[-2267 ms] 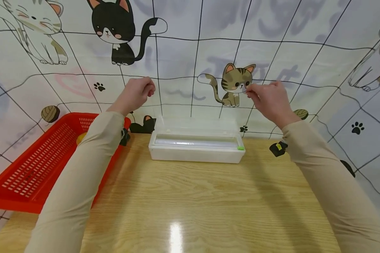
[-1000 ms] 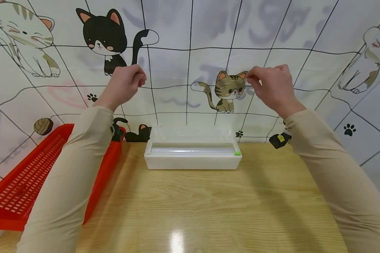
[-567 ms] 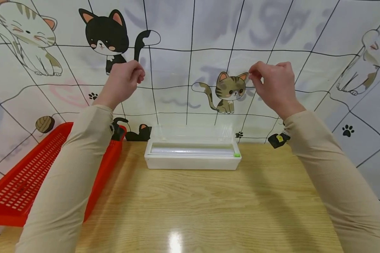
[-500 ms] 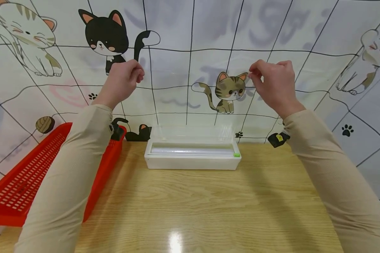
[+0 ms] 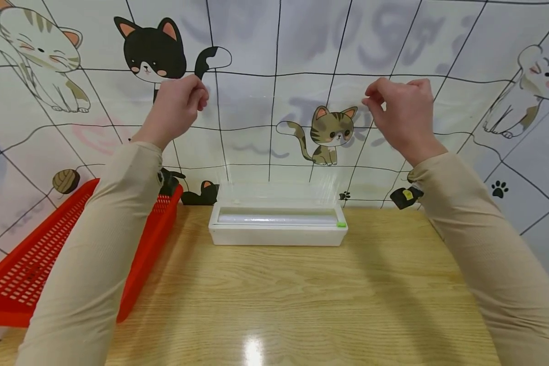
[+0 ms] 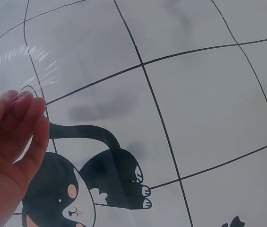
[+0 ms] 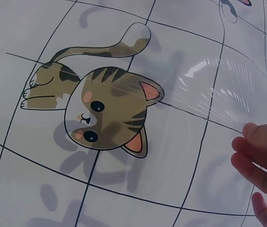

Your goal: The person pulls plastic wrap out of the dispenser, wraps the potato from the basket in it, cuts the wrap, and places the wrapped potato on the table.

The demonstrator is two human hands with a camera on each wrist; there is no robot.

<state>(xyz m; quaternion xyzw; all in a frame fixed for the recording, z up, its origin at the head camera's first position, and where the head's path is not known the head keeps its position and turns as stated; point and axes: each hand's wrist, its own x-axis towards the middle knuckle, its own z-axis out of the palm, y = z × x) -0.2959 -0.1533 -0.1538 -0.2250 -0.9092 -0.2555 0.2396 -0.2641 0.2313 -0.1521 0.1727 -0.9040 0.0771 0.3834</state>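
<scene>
A sheet of clear film stretches between both hands, its creases catching light in the right wrist view (image 7: 213, 90). My left hand (image 5: 176, 107) pinches one corner between thumb and fingers; wrinkles fan out from that grip in the left wrist view (image 6: 29, 56). My right hand (image 5: 404, 114) pinches the other corner, level with the left and well apart from it. Below the hands stands a white box (image 5: 278, 236) with a film roll (image 5: 276, 219) inside, its clear lid (image 5: 279, 194) raised at the back. The film's lower part is hard to make out.
A red perforated basket (image 5: 148, 254) stands on the left, partly behind the left sleeve. The wooden table (image 5: 274, 295) extends in front of the box. A cat-printed sheet (image 5: 251, 101) hangs behind. Small green piece (image 5: 341, 224) marks the box's right front corner.
Over the last two seconds both hands have risen relative to the box, and the right hand has moved slightly further right. Both hands keep their pinch. The box stays on the table.
</scene>
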